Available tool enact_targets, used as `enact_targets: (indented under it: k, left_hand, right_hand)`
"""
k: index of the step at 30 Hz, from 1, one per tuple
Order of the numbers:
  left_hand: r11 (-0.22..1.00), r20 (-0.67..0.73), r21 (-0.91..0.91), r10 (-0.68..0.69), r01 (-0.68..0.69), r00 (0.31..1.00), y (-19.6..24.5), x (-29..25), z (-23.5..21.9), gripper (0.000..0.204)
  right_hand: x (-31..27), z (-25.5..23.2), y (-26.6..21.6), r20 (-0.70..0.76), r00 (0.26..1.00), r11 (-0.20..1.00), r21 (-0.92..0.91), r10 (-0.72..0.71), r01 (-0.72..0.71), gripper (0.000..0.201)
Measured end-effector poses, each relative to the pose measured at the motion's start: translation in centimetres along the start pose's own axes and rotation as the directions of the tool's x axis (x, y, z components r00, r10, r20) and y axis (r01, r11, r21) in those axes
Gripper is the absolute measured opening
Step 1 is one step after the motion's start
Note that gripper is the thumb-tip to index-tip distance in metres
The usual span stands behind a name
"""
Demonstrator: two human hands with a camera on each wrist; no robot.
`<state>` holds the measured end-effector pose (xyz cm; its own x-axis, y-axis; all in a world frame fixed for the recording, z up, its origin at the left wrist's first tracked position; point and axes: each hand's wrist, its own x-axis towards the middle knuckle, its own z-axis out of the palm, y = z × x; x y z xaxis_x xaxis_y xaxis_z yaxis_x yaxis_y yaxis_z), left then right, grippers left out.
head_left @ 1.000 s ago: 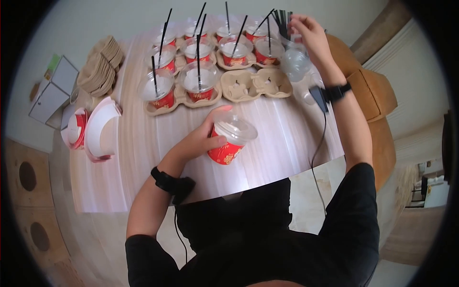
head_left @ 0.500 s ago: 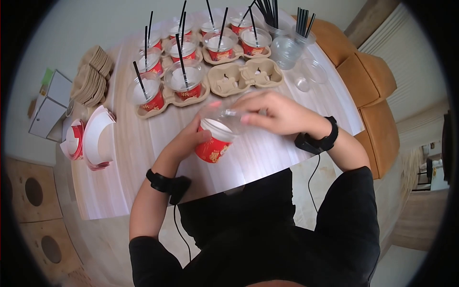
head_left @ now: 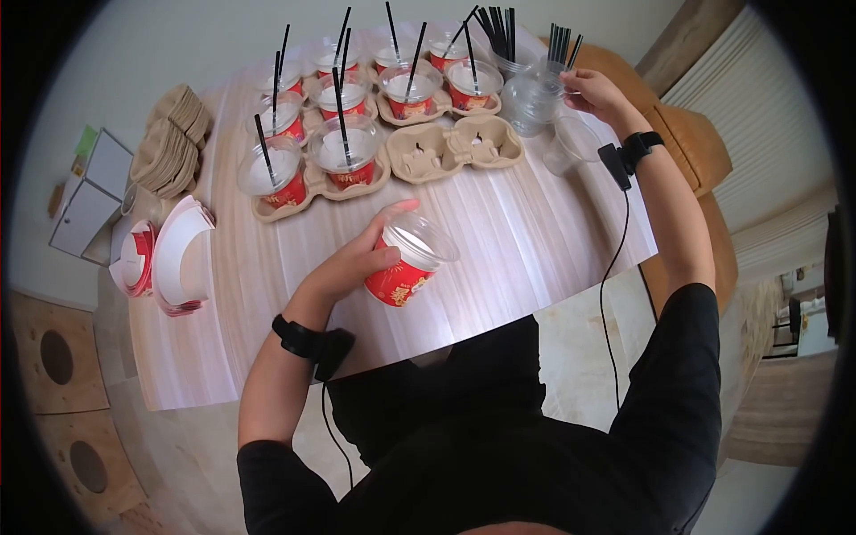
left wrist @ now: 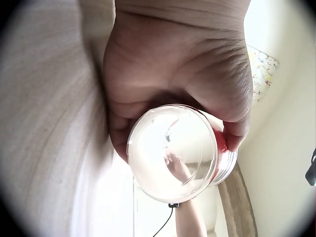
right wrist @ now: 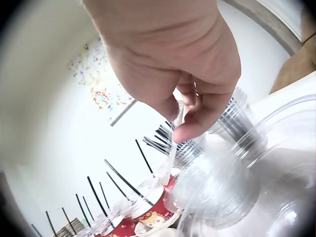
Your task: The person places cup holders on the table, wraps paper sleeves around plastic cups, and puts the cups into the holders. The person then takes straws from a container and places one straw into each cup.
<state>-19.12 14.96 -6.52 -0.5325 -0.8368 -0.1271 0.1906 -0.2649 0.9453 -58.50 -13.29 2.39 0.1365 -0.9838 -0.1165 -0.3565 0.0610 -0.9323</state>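
A red paper cup [head_left: 400, 280] with a clear plastic top [head_left: 422, 239] sits in the grip of my left hand [head_left: 357, 259], tilted above the table's near part. In the left wrist view the clear top [left wrist: 172, 153] faces the camera, below the palm of my left hand [left wrist: 177, 64]. Out at the far right, my right hand [head_left: 599, 94] is beside a stack of clear plastic pieces [head_left: 530, 100]. The right wrist view shows thumb and finger of my right hand [right wrist: 177, 64] pinching a thin clear plastic piece [right wrist: 173, 148].
Red cups with black straws stand in cardboard carriers; one carrier [head_left: 428, 153] holds no cups. Black straws [head_left: 497, 31] stand in clear cups behind. Stacked carriers [head_left: 168, 152] and white-and-red paper pieces [head_left: 181, 259] lie left. Clear plastic items [head_left: 575, 141] lie right.
From over the red cup, my right hand has moved away to the far right, beside the clear stack. My left hand still holds the cup in nearly the same place.
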Motion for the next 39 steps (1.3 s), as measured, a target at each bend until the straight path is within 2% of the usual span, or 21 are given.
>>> enact_targets:
  k: [3, 5, 6, 8, 15, 18, 20, 24, 27, 30, 32, 36, 38, 39]
  left_hand:
    - [1.000, 0.009, -0.001, -0.005, 0.005, 1.000, 0.2, 0.0, 0.0, 0.093]
    - [1.000, 0.003, 0.028, 0.001, -0.001, 1.000, 0.2, 0.0, 0.1, 0.092]
    - [1.000, 0.002, 0.028, 0.000, 0.000, 1.000, 0.2, 0.0, 0.1, 0.092]
    - [1.000, 0.007, 0.014, 0.006, -0.006, 1.000, 0.3, -0.1, 0.3, 0.091]
    - [0.999, 0.011, -0.033, -0.005, 0.005, 1.000, 0.7, -0.3, 0.6, 0.090]
    - [0.999, 0.014, -0.044, 0.000, 0.000, 1.000, 0.6, -0.3, 0.6, 0.090]
    - [0.999, 0.009, -0.028, -0.022, 0.022, 1.000, 0.6, -0.3, 0.5, 0.090]
    - [1.000, -0.002, -0.008, -0.004, 0.004, 1.000, 0.3, -0.1, 0.3, 0.092]
    - [0.999, 0.022, -0.032, -0.002, 0.003, 1.000, 0.4, -0.2, 0.3, 0.095]
    - [1.000, 0.025, -0.022, 0.012, -0.012, 1.000, 0.4, -0.1, 0.2, 0.097]
    - [1.000, 0.014, -0.018, 0.007, -0.007, 1.000, 0.4, -0.1, 0.3, 0.098]
    - [0.999, 0.007, -0.019, 0.033, -0.033, 0.999, -0.2, 0.0, 0.0, 0.097]
    - [0.999, 0.006, -0.032, 0.016, -0.016, 1.000, -0.3, 0.0, -0.2, 0.096]
    - [0.999, -0.008, -0.046, 0.013, -0.014, 1.000, -0.3, 0.0, -0.1, 0.096]
  right_hand:
    - [0.6, -0.3, 0.5, 0.031, 0.999, 0.998, 0.039, 0.037, -0.039, 0.020]
    - [0.1, 0.1, 0.3, 0.009, 0.995, 0.979, -0.178, 0.098, -0.095, 0.024]
    - [0.0, 0.4, 0.1, 0.010, 0.995, 0.980, -0.177, 0.099, -0.095, 0.024]
    - [0.2, 0.4, 0.0, -0.015, 0.993, 0.944, -0.307, 0.120, -0.119, 0.027]
    - [0.3, 0.8, -0.1, -0.040, 0.998, 0.930, -0.362, 0.050, -0.061, 0.030]
    - [-0.7, 1.3, -0.9, -0.083, 0.997, 0.890, -0.454, -0.010, -0.029, 0.034]
    - [-1.3, 1.6, -1.4, -0.132, 0.988, 0.774, -0.617, 0.079, -0.144, 0.038]
    - [-1.1, 1.8, -0.9, -0.082, 0.985, 0.821, -0.545, 0.150, -0.170, 0.041]
    - [-0.6, 1.9, -0.6, -0.076, 0.985, 0.804, -0.569, 0.154, -0.170, 0.036]
    - [-0.3, 1.8, -0.2, -0.005, 0.986, 0.808, -0.572, 0.168, -0.140, 0.030]
    - [0.0, 1.8, 0.1, -0.049, 0.994, 0.874, -0.473, 0.100, -0.111, 0.018]
    - [0.3, 1.5, 0.3, -0.045, 0.996, 0.905, -0.416, 0.077, -0.088, 0.021]
    - [-0.7, 1.5, -0.6, -0.111, 0.994, 0.831, -0.553, -0.009, -0.054, 0.024]
    - [0.0, 0.8, -0.4, -0.103, 0.991, 0.730, -0.683, -0.088, -0.006, 0.026]
